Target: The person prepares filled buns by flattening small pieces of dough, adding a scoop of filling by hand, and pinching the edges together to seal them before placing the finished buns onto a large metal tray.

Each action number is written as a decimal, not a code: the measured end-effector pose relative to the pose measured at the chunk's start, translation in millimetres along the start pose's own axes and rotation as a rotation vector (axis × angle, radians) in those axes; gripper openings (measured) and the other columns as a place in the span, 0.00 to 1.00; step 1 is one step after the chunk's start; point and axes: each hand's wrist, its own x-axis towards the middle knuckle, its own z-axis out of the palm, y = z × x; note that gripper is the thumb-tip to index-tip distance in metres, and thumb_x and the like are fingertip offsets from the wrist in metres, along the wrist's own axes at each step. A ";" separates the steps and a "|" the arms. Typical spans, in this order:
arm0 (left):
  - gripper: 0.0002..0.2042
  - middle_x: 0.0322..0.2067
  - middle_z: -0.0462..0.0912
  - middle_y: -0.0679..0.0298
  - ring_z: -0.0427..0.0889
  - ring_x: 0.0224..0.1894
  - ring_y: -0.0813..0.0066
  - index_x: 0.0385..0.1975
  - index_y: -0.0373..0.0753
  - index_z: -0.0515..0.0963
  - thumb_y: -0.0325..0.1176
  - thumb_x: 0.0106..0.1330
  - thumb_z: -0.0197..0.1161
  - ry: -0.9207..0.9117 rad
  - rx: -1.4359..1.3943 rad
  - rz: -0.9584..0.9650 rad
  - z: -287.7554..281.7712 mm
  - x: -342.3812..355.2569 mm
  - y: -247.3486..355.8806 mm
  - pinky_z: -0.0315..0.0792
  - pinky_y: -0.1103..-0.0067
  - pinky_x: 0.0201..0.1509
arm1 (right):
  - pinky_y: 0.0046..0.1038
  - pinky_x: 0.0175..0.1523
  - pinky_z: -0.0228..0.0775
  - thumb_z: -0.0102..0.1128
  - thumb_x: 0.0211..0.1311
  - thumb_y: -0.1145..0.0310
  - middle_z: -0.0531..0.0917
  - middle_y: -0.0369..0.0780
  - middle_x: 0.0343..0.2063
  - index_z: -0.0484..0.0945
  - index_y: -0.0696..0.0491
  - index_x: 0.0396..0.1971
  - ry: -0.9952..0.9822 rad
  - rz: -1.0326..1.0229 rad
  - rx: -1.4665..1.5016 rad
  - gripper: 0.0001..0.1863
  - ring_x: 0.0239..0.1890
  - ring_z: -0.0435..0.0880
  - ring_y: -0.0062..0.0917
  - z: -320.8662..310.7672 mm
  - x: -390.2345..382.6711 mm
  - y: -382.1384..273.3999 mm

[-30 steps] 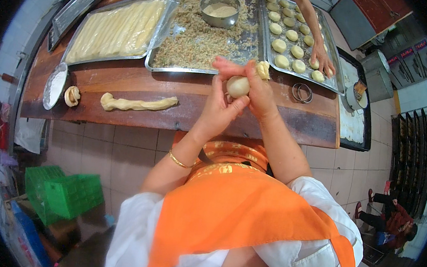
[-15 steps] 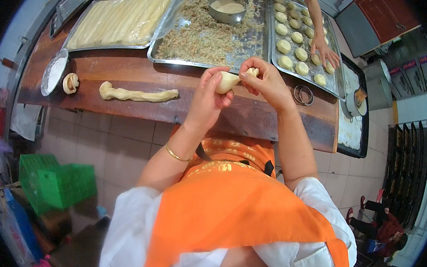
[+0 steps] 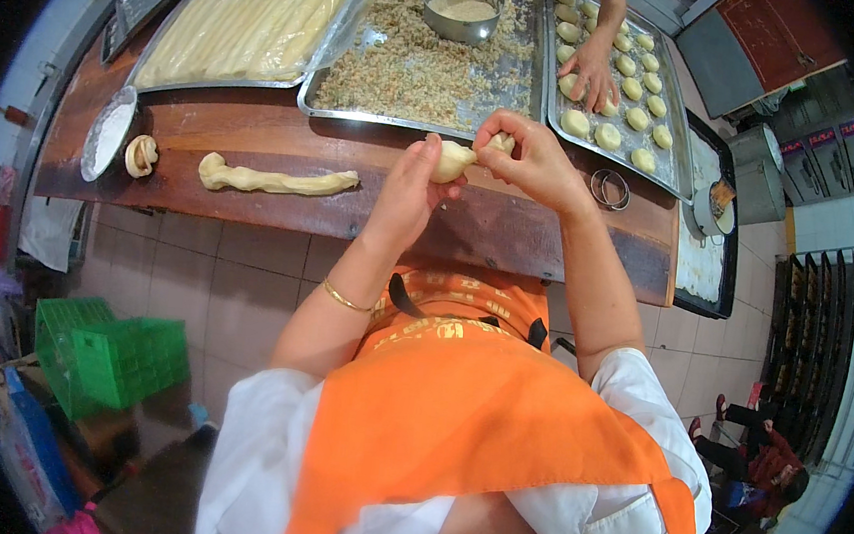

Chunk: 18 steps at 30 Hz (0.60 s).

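My left hand (image 3: 419,185) cradles a pale, smooth dough ball (image 3: 450,164), and my right hand (image 3: 516,154) pinches the narrowed neck and small end of dough at its right. Below and left on the wooden table (image 3: 251,205) lies a long rope of dough (image 3: 278,181). Farther left are a metal bowl of white powder (image 3: 112,132) and a small coiled cream-and-brown object (image 3: 141,156). Right of my hands lie metal rings (image 3: 610,189). Behind my hands is a steel tray (image 3: 418,122) of crumbly mixture, with a round container (image 3: 462,24) in it.
A co-worker's hand (image 3: 588,71) rests among several dough rounds on the right tray (image 3: 667,171). Wrapped dough strips (image 3: 235,31) fill the left tray. A black pan (image 3: 710,299) adjoins the table's right. Green crates (image 3: 128,364) stand lower left; a seated person (image 3: 763,464) is lower right.
My fingers have turned the ball, and my right hand now pinches its end instead of wrapping it. The co-worker's hand has moved left across the tray of rounds.
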 end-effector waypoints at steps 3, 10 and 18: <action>0.18 0.37 0.78 0.64 0.75 0.32 0.77 0.50 0.41 0.71 0.49 0.78 0.46 -0.033 -0.037 -0.043 -7.7 -1.1 2.2 0.70 0.81 0.34 | 0.16 0.32 0.65 0.63 0.61 0.69 0.77 0.29 0.27 0.77 0.54 0.34 0.014 -0.085 -0.050 0.06 0.27 0.73 0.11 3.7 1.8 1.7; 0.17 0.39 0.78 0.63 0.75 0.30 0.76 0.50 0.43 0.71 0.50 0.79 0.44 -0.053 -0.169 -0.067 4.8 -7.5 18.1 0.69 0.82 0.29 | 0.20 0.33 0.65 0.64 0.59 0.71 0.77 0.31 0.27 0.77 0.56 0.33 0.028 -0.092 -0.174 0.06 0.29 0.71 0.13 -0.4 1.0 -15.3; 0.19 0.39 0.79 0.63 0.74 0.26 0.77 0.49 0.39 0.71 0.50 0.79 0.43 -0.086 -0.181 -0.105 8.3 -3.4 19.1 0.68 0.83 0.26 | 0.23 0.32 0.66 0.62 0.57 0.73 0.78 0.35 0.26 0.78 0.56 0.33 0.017 -0.248 -0.289 0.05 0.28 0.74 0.18 -2.6 2.4 -21.5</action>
